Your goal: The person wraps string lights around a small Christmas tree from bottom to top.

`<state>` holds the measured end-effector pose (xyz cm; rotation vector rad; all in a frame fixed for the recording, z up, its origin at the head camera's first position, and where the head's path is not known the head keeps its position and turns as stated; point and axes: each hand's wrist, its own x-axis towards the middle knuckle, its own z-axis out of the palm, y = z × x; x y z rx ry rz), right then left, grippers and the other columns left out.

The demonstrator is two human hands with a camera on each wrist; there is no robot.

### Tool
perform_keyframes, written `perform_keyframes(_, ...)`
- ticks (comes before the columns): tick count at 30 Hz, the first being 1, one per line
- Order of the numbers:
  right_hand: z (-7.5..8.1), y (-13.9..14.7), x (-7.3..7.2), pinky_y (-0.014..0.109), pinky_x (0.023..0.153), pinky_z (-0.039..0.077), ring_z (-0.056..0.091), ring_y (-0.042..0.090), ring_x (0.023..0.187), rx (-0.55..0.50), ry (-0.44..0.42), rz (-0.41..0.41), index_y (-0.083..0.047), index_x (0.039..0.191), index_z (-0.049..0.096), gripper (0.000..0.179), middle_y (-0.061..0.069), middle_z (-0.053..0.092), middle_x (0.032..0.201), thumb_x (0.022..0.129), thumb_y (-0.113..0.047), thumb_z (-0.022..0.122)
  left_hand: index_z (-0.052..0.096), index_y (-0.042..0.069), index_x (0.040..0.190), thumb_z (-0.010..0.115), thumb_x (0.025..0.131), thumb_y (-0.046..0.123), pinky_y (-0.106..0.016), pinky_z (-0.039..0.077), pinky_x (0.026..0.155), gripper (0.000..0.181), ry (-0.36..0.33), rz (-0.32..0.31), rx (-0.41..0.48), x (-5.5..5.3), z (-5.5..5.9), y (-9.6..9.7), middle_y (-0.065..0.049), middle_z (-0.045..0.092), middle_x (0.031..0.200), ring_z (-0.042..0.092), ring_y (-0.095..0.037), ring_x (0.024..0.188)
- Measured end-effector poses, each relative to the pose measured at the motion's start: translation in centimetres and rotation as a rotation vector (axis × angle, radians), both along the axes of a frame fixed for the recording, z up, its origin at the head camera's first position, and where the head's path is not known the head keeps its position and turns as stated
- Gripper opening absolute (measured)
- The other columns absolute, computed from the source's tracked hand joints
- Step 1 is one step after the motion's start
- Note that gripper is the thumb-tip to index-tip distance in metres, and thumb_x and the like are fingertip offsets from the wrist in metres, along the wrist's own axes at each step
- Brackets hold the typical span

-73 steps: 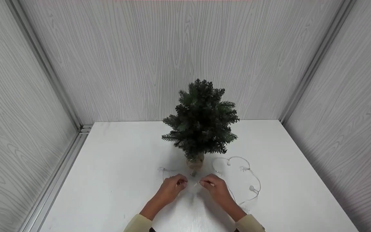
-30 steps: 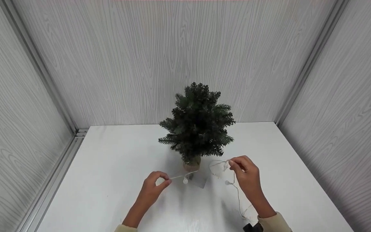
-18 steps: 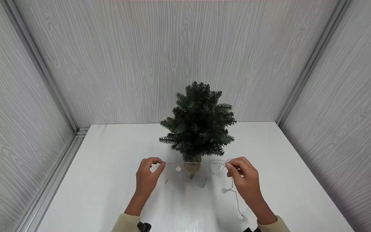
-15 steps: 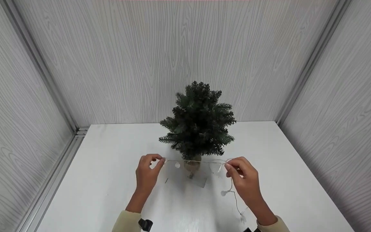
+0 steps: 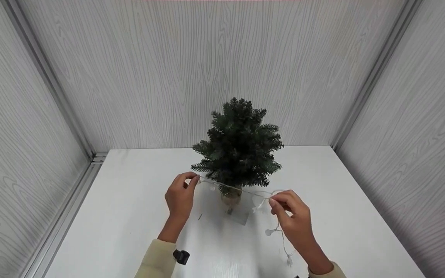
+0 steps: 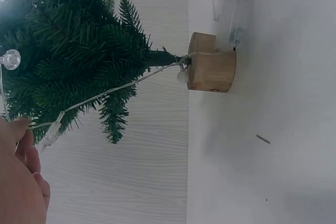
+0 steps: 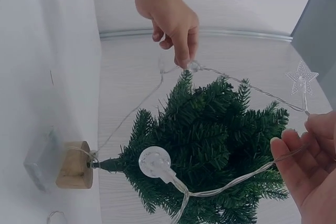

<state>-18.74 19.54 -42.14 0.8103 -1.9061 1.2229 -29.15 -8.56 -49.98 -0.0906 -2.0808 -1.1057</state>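
Note:
A small artificial Christmas tree [image 5: 240, 148] stands upright on a round wooden base [image 6: 212, 74]. My left hand [image 5: 180, 195] pinches a strand of clear string lights [image 6: 113, 90] beside the tree's lower left branches. From there the strand runs down to the trunk just above the base, as the left wrist view shows. My right hand [image 5: 294, 214] holds the same string between thumb and fingers, to the right of the base. A stretch of it spans both hands across the tree's front. Near the right hand show a star-shaped light [image 7: 302, 80] and a round bulb [image 7: 155, 162].
A clear box [image 6: 237, 11] lies against the wooden base on the white table [image 5: 129, 216]. Loose string with more bulbs [image 5: 270, 231] hangs below the right hand. A tiny dark bit [image 6: 263, 139] lies left of the base. Grey wood-grain panels [image 5: 149, 77] enclose the table.
Both hands were together before the base, then moved apart with the string between them. Over the last half second my left hand rises toward the lower branches; the right hand barely moves.

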Motion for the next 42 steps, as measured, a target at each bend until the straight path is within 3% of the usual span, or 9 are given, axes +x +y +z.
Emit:
perform_keyframes(11, 0.3, 0.8, 0.6, 0.018, 0.061, 0.049, 0.059, 0.017, 0.064, -0.008, -0.032, -0.04, 0.004, 0.09, 0.064, 0.018, 0.008, 0.058, 0.083, 0.08, 0.019, 0.064, 0.072, 0.019, 0.094, 0.071, 0.087, 0.022, -0.026, 0.038, 0.049, 0.007, 0.053, -0.019, -0.048, -0.7, 1.4, 0.9, 0.007, 0.07, 0.091, 0.048, -0.005, 0.057)
perform_keyframes(23, 0.0, 1.5, 1.3, 0.019, 0.06, 0.049, 0.059, 0.017, 0.063, -0.022, -0.049, -0.065, 0.001, 0.09, 0.065, 0.021, 0.01, 0.059, 0.083, 0.079, 0.019, 0.064, 0.071, 0.013, 0.095, 0.071, 0.087, 0.013, -0.029, 0.049, 0.06, 0.008, 0.121, -0.052, -0.109, -1.8, 2.2, 2.2, 0.001, 0.069, 0.09, 0.06, -0.01, 0.07)
perform_keyframes(28, -0.4, 1.2, 1.5, 0.018, 0.06, 0.049, 0.057, 0.016, 0.063, -0.008, -0.037, -0.035, 0.003, 0.088, 0.065, 0.021, 0.009, 0.058, 0.081, 0.077, 0.021, 0.065, 0.07, 0.01, 0.097, 0.069, 0.088, 0.009, -0.029, 0.053, 0.066, 0.009, 0.139, -0.034, -0.158, -2.0, 2.3, 2.3, -0.001, 0.069, 0.093, 0.066, -0.013, 0.082)
perform_keyframes(33, -0.6, 0.7, 1.6, 0.017, 0.059, 0.048, 0.056, 0.011, 0.064, 0.032, -0.019, -0.015, 0.003, 0.087, 0.065, 0.021, 0.007, 0.058, 0.081, 0.076, 0.021, 0.066, 0.069, 0.008, 0.094, 0.069, 0.087, 0.005, -0.03, 0.054, 0.069, 0.007, 0.164, -0.016, -0.224, -2.0, 2.4, 2.1, -0.003, 0.068, 0.09, 0.066, -0.016, 0.084)
perform_keyframes(42, -0.5, 1.6, 1.8, 0.018, 0.059, 0.05, 0.059, 0.015, 0.062, -0.001, -0.05, -0.055, 0.003, 0.088, 0.065, 0.022, 0.01, 0.058, 0.082, 0.077, 0.022, 0.065, 0.069, 0.008, 0.089, 0.07, 0.086, 0.004, -0.031, 0.054, 0.071, 0.005, 0.192, -0.066, -0.323, -1.6, 2.2, 2.0, -0.003, 0.066, 0.086, 0.065, -0.017, 0.082)
